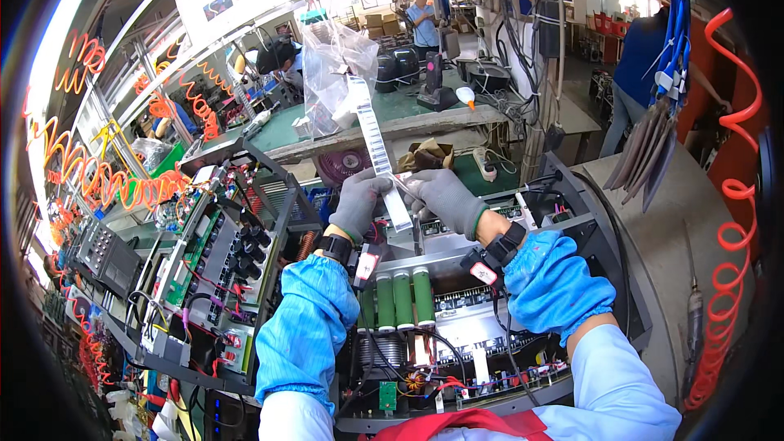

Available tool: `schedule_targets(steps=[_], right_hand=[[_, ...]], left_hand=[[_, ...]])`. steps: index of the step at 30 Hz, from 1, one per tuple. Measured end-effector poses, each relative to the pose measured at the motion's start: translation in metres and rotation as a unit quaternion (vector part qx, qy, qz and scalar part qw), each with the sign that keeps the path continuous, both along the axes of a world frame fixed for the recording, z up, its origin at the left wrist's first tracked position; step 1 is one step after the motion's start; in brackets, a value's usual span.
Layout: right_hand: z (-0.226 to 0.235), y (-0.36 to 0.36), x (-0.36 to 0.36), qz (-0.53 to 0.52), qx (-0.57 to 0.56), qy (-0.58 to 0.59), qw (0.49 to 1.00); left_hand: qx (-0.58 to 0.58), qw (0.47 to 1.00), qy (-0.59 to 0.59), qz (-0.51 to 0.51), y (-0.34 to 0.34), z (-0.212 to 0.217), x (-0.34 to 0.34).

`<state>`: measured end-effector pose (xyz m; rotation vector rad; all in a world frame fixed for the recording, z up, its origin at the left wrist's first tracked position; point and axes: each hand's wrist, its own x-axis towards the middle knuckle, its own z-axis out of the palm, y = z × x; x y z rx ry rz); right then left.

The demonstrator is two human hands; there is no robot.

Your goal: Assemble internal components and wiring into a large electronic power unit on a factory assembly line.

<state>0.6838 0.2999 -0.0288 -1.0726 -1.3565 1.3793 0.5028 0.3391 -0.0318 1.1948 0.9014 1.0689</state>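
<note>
A long white strip of printed labels (374, 137) hangs between my hands, its lower end over the open chassis. My left hand (358, 206), in a grey glove, pinches the strip's left edge. My right hand (451, 201), also gloved in grey, has its fingers closed at the strip's right edge; what lies between those fingertips is too small to make out. Beneath my forearms is an open metal chassis (600, 265) with green cylindrical parts (403, 300), circuit boards and wiring. Each wrist carries a black strap with a small tagged box.
Another open chassis (273, 253) with boards stands at the left. A clear plastic bag (339, 73) hangs ahead, beyond it a green-topped bench (408, 106). Red coiled hose (727, 278) and a bundle of blue cables (674, 41) hang at the right. Other people work farther back.
</note>
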Motion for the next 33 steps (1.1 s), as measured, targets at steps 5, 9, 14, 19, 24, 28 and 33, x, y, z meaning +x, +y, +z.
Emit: schedule_targets(steps=[5,9,14,19,24,28,33], right_hand=[[-0.006,0.002,-0.005,-0.001,0.009,-0.007,1.0],[-0.006,-0.002,-0.005,-0.028,0.03,-0.014,0.999],[-0.001,-0.005,-0.007,-0.041,0.035,0.002,0.999],[0.0,-0.005,-0.006,-0.058,0.012,-0.001,0.998],[0.006,-0.012,-0.006,-0.063,0.007,-0.017,0.998],[0.01,-0.018,-0.005,-0.061,0.009,-0.014,0.998],[0.002,-0.015,-0.007,-0.072,0.032,-0.023,0.997]], left_hand=[[0.031,0.999,0.031,-0.012,-0.003,0.0,-0.006],[0.006,1.0,0.005,-0.007,-0.009,0.004,-0.001],[0.004,1.0,-0.026,0.003,-0.004,0.001,0.0],[0.003,1.0,-0.005,-0.001,-0.001,-0.002,0.002],[0.014,1.0,-0.022,0.014,-0.001,-0.004,0.003],[0.023,1.0,0.001,0.009,-0.001,-0.006,0.003],[0.019,1.0,-0.005,-0.003,-0.001,-0.006,0.005]])
